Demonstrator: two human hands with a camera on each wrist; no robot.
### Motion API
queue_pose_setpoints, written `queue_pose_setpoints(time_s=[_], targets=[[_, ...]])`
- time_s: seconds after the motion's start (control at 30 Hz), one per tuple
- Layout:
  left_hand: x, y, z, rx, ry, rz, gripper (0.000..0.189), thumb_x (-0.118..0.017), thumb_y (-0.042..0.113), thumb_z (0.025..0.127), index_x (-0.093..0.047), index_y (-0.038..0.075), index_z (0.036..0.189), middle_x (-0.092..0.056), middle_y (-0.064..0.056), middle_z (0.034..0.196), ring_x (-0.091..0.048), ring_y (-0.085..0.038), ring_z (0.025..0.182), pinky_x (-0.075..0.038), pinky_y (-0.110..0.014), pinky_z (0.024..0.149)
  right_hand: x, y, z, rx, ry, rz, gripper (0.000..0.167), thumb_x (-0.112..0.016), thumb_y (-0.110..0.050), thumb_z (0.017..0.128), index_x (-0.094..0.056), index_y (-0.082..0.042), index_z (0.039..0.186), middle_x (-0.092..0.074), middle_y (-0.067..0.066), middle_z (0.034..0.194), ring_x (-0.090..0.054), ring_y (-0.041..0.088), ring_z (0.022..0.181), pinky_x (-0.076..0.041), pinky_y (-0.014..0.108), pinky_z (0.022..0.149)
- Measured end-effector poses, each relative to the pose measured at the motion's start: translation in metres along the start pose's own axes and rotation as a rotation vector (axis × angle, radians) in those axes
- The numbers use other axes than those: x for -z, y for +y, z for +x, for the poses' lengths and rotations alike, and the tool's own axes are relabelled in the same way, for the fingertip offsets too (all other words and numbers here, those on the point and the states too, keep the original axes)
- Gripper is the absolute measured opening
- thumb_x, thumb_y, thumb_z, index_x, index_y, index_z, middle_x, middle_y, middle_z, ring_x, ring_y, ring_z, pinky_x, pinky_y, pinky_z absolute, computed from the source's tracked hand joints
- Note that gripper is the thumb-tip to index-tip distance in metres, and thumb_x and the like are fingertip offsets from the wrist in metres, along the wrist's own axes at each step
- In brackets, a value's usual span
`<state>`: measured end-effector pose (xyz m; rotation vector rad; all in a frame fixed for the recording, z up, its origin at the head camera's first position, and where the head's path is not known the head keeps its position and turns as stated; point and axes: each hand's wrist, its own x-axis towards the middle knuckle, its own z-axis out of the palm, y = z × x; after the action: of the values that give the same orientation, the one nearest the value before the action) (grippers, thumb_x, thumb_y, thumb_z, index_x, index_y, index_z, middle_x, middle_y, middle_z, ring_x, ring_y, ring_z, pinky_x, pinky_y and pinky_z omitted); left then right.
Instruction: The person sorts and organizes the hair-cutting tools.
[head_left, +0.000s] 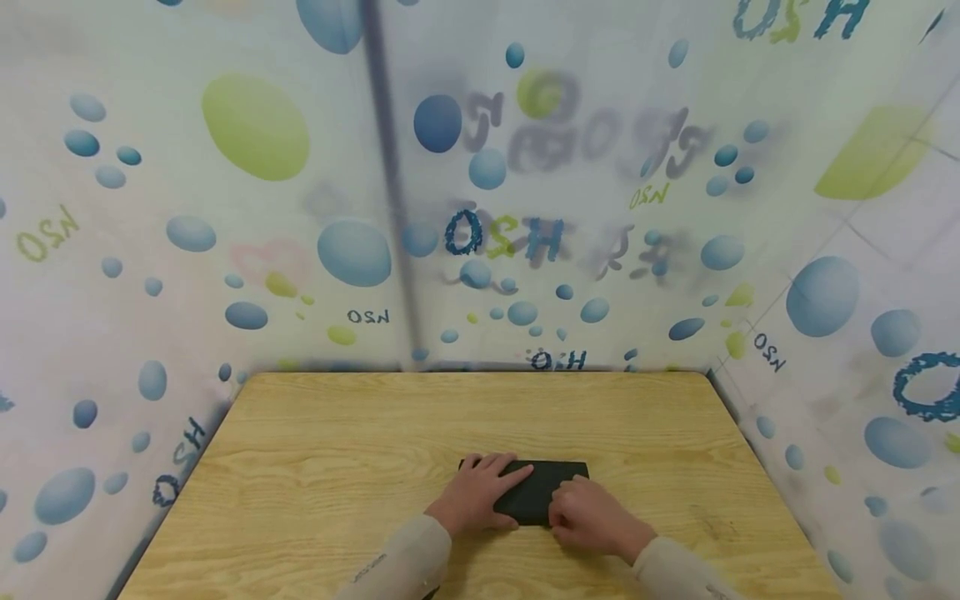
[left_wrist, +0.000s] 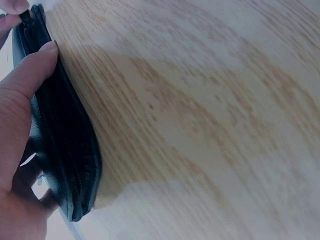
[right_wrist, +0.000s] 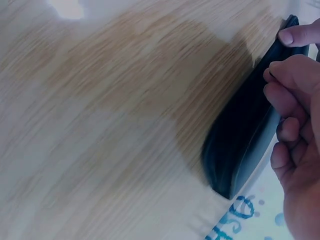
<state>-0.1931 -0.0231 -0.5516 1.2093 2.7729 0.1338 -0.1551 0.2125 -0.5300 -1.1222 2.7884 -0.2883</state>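
A flat black zippered pouch (head_left: pixel 534 493) lies on the wooden table in front of the person. Spread over its left part, the left hand (head_left: pixel 476 497) holds it, with the thumb (left_wrist: pixel 42 64) on the near edge and fingers over the top. Along that near edge runs the zipper (left_wrist: pixel 50 110), facing the person. The right hand (head_left: pixel 592 512) is at the pouch's right half in the head view, its fingers curled in. Its thumb and forefinger pinch the small dark zipper pull (left_wrist: pixel 25 18), mostly hidden between the fingertips in the right wrist view.
The light wooden table (head_left: pixel 337 450) extends around the pouch on all sides. White wall covering (head_left: pixel 465 400) with blue and green spots and lettering stands close behind the table and along its left and right edges.
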Motion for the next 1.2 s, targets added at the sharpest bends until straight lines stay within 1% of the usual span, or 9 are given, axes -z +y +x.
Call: queue_pose_setpoints(time_s=[0.13,0.33,0.43,0.53,0.73,0.87,1.0,1.1,1.2], targets=[[0.0,0.0,-0.001,-0.002,0.006,0.004,0.081,-0.061,0.064,0.085,-0.026,0.037,0.153,-0.038,-0.002,0.155,-0.042,-0.02,0.138,-0.038,-0.048,0.108,-0.002,-0.005,0.006,0.017,0.013,-0.014,0.014,-0.073,-0.022,0.08,-0.067,-0.024,0.068,-0.05,-0.018,0.064,-0.041,-0.003,0.062,-0.033,0.017,0.063],[0.001,0.0,-0.002,-0.005,0.001,0.001,0.081,-0.062,0.064,0.084,-0.027,0.037,0.153,-0.039,-0.002,0.154,-0.043,-0.021,0.138,-0.039,-0.048,0.107,-0.004,-0.005,0.007,-0.026,-0.013,0.01,0.014,-0.072,-0.024,0.082,-0.068,-0.025,0.069,-0.05,-0.018,0.066,-0.041,-0.002,0.063,-0.033,0.018,0.064],[0.003,-0.004,-0.005,0.008,-0.012,-0.001,0.085,-0.063,0.065,0.082,-0.025,0.038,0.153,-0.038,-0.001,0.155,-0.041,-0.021,0.139,-0.038,-0.047,0.108,-0.005,-0.004,0.006,-0.034,-0.01,0.023,0.013,-0.072,-0.023,0.082,-0.068,-0.025,0.07,-0.051,-0.018,0.066,-0.042,-0.002,0.064,-0.033,0.018,0.064],[0.004,-0.012,-0.012,0.024,-0.006,-0.009,0.089,-0.067,0.065,0.08,-0.025,0.037,0.153,-0.039,-0.002,0.154,-0.041,-0.022,0.139,-0.037,-0.048,0.109,-0.006,-0.003,0.006,-0.032,-0.003,0.026,0.013,-0.072,-0.023,0.083,-0.068,-0.026,0.07,-0.051,-0.018,0.067,-0.042,-0.002,0.064,-0.033,0.018,0.064],[0.004,-0.031,-0.032,0.027,0.043,-0.017,0.092,-0.069,0.065,0.078,-0.029,0.031,0.153,-0.042,-0.006,0.151,-0.045,-0.025,0.135,-0.037,-0.052,0.108,-0.005,-0.001,0.003,-0.014,0.025,0.017,0.014,-0.072,-0.023,0.083,-0.068,-0.027,0.07,-0.052,-0.019,0.068,-0.042,-0.004,0.064,-0.031,0.017,0.062],[-0.001,-0.041,-0.039,0.011,0.07,-0.03,0.091,-0.066,0.067,0.079,-0.027,0.031,0.154,-0.042,-0.006,0.151,-0.046,-0.024,0.134,-0.038,-0.051,0.106,-0.003,-0.001,0.002,-0.003,0.038,0.019,0.013,-0.072,-0.022,0.083,-0.069,-0.026,0.071,-0.053,-0.019,0.068,-0.041,-0.004,0.063,-0.03,0.016,0.061],[-0.005,-0.045,-0.043,-0.023,0.112,-0.017,0.088,-0.061,0.068,0.081,-0.028,0.032,0.154,-0.043,-0.007,0.149,-0.048,-0.024,0.132,-0.041,-0.049,0.103,-0.003,-0.001,0.002,-0.02,0.016,0.025,0.012,-0.071,-0.023,0.084,-0.07,-0.026,0.072,-0.054,-0.019,0.068,-0.042,-0.004,0.064,-0.031,0.016,0.062],[-0.008,-0.046,-0.045,-0.048,0.141,0.032,0.085,-0.056,0.071,0.082,-0.029,0.033,0.153,-0.044,-0.008,0.148,-0.05,-0.024,0.129,-0.043,-0.048,0.102,-0.003,-0.001,0.003,-0.031,0.005,0.03,0.012,-0.071,-0.023,0.084,-0.071,-0.025,0.073,-0.054,-0.019,0.069,-0.042,-0.004,0.064,-0.031,0.017,0.062],[-0.01,-0.047,-0.046,-0.058,0.164,0.071,0.083,-0.054,0.072,0.083,-0.03,0.033,0.153,-0.046,-0.009,0.146,-0.052,-0.025,0.127,-0.044,-0.047,0.102,-0.003,-0.001,0.003,-0.034,0.018,0.031,0.011,-0.071,-0.022,0.084,-0.071,-0.025,0.072,-0.055,-0.018,0.068,-0.042,-0.003,0.064,-0.031,0.017,0.062]])
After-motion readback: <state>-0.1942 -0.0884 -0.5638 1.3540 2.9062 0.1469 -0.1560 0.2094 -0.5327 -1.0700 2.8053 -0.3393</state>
